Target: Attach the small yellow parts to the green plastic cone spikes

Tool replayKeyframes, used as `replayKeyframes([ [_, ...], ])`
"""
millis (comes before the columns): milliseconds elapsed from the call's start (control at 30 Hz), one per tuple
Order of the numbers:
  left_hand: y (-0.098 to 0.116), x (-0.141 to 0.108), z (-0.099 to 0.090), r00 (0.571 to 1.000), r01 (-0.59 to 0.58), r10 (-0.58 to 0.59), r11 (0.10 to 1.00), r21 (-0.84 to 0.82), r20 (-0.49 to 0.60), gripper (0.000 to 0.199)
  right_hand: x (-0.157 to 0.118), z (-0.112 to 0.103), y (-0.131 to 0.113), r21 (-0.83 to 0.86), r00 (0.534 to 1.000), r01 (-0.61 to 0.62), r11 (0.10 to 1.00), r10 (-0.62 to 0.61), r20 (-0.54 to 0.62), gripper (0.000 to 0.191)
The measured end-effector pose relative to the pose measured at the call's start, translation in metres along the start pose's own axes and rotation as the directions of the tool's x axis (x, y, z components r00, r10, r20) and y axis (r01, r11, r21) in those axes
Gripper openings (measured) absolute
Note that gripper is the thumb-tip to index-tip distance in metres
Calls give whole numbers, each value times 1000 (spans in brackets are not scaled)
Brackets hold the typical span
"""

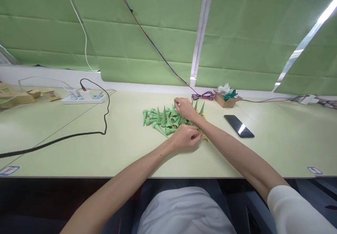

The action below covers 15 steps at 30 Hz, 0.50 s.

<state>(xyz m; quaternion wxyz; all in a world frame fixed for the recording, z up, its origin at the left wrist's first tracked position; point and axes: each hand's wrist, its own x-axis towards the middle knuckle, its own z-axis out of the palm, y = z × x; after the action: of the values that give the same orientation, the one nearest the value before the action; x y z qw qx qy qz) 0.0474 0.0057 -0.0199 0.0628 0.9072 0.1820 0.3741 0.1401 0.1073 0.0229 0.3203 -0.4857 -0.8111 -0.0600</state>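
A heap of green cone-shaped plant watering spikes with ribbed caps lies on the table, some standing on their caps with the points up. My right hand is above the back of the heap, its fingers curled together; what they hold, if anything, I cannot make out. At the front right of the heap, my left hand is closed with thumb and fingers pinched, the contents too small to name. Small yellow pieces lie just right of my left hand, and others show behind my right wrist. My right forearm hides part of the heap.
A black phone lies to the right. Behind it stands a small cardboard box with clear plastic and green material inside. Coiled wires lie by the wall. On the left are a power strip, a black cable and cardboard pieces.
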Motion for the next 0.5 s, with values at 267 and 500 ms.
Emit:
replayKeyframes([
  [267, 1, 0, -1, 1000, -4, 4, 1000, 6, 7, 44, -1, 4, 4, 43, 998, -15, 999, 13, 65, 24],
  [500, 2, 0, -2, 1000, -20, 20, 999, 26, 10, 44, 3, 5, 3, 247, 979, -164, 955, 127, 159, 31],
])
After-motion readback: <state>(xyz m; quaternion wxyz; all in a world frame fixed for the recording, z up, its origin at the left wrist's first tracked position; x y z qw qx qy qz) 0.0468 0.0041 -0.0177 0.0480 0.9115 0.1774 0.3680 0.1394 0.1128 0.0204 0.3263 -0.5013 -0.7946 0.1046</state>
